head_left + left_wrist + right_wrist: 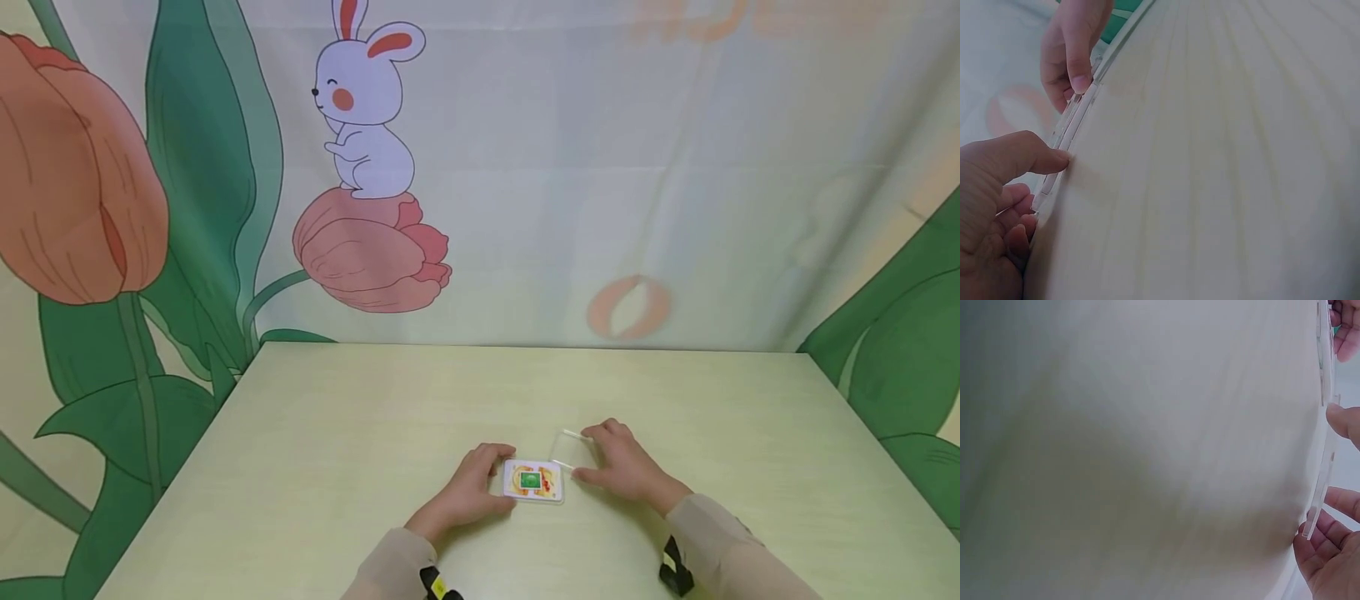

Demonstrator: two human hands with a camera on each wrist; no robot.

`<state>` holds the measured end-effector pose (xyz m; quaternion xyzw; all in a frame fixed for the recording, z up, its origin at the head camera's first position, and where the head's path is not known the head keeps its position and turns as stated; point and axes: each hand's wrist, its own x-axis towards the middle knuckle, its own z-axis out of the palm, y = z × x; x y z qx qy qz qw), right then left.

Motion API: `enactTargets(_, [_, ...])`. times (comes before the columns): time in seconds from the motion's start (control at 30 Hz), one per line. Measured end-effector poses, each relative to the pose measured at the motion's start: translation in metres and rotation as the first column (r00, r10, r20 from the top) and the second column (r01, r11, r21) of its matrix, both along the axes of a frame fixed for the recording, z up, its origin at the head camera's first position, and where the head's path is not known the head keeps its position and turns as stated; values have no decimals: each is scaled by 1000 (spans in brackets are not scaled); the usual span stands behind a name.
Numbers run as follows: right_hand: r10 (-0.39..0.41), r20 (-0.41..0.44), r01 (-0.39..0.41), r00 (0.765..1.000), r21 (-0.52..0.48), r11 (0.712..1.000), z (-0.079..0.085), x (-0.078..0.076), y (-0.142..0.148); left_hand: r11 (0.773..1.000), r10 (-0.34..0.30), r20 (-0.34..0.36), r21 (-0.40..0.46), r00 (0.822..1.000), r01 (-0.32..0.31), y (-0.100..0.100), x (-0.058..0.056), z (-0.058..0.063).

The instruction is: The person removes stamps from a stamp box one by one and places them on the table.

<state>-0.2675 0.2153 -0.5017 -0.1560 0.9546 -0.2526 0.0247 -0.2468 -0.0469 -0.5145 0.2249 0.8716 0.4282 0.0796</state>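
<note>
In the head view my left hand grips a small clear plastic case by its left end, thumb at the near edge and fingers at the far edge. Inside it lies a stack of printed cards, the top one white with a green square and orange drawings. Just to the right, my right hand holds a clear rectangular lid between thumb and fingers. The lid's left edge is close to the case's upper right corner. Edge-on, the lid appears in the right wrist view, with the fingers behind it.
A pale yellow-green table spreads around both hands. Behind its far edge hangs a light curtain printed with a rabbit, tulips and leaves. Black bands show at both sleeves.
</note>
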Motion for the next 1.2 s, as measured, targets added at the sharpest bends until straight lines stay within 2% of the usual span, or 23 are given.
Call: enactTargets(1.2, [-26,-29,27,999,15,1000,-3,3,-1,1000,-6,-29,2,1000,6,0,1,-4])
